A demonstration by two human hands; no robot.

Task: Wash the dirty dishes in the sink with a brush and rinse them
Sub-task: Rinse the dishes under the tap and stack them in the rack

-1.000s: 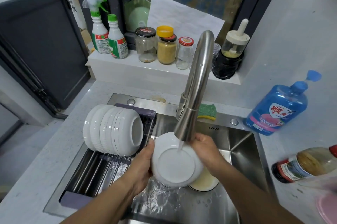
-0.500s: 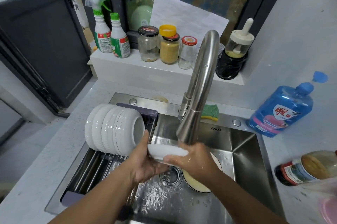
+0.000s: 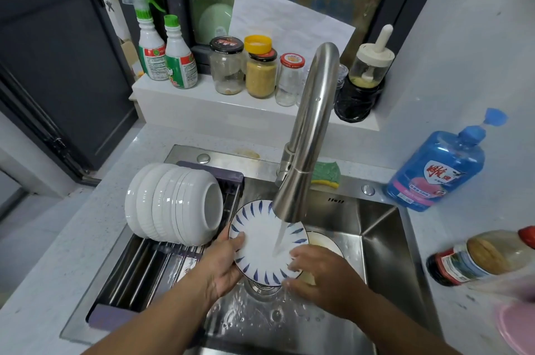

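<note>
Partly covering the plate [image 3: 262, 242], left hand [image 3: 223, 266] grips its rim while right hand [image 3: 322, 275] lies spread on it.

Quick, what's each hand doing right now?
Left hand: grips the plate by its left rim.
Right hand: fingers lie on the plate; a grip cannot be told.

Centre: the plate [image 3: 260, 242] over the sink [image 3: 385, 242], under the faucet [image 3: 307, 134], with the hands at its edge, left hand [image 3: 223, 265] gripping at 8 o'clock, right hand [image 3: 321, 276] resting at 4 o'clock. Stacked bowls [image 3: 170, 204] on the rack [image 3: 136, 276] at 9 o'clock. Sponge [image 3: 325, 175] on the sink rim at 1 o'clock, soap bottle [image 3: 437, 169] on the desk [image 3: 81, 227] at 2 o'clock.
</note>
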